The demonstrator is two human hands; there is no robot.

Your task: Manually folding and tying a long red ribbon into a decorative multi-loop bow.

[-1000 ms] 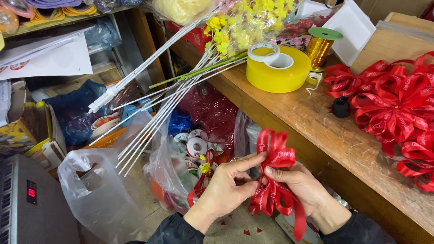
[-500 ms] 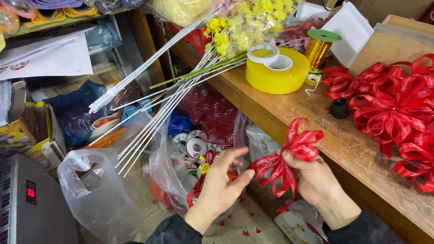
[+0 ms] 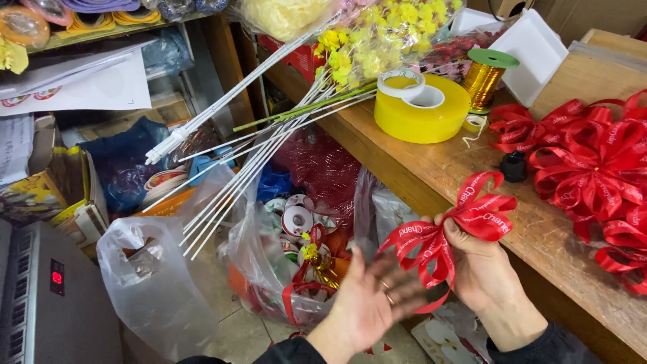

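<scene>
Since half a second ago, left hand [image 3: 374, 300] has let go of the bow [image 3: 450, 229], now open, palm up, blurred, just below it. Right hand [image 3: 482, 266] pinches the bow at its middle, beside the counter [image 3: 472, 165] edge. Farther back: tape roll [image 3: 421, 108], finished bows [image 3: 593, 162].

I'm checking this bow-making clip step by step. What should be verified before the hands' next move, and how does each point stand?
1. Right hand pinches the red ribbon bow at its centre: ok.
2. Left hand free and open, off the bow: ok, though blurred.
3. Bow loops fanned out, not crushed: ok.
4. Bow centre tied or fastened: cannot tell, hidden by the fingers.
5. Bare space on the wooden bench beside the finished bows: ok.
6. Gold wire spool upright near the yellow tape roll: ok.
</scene>
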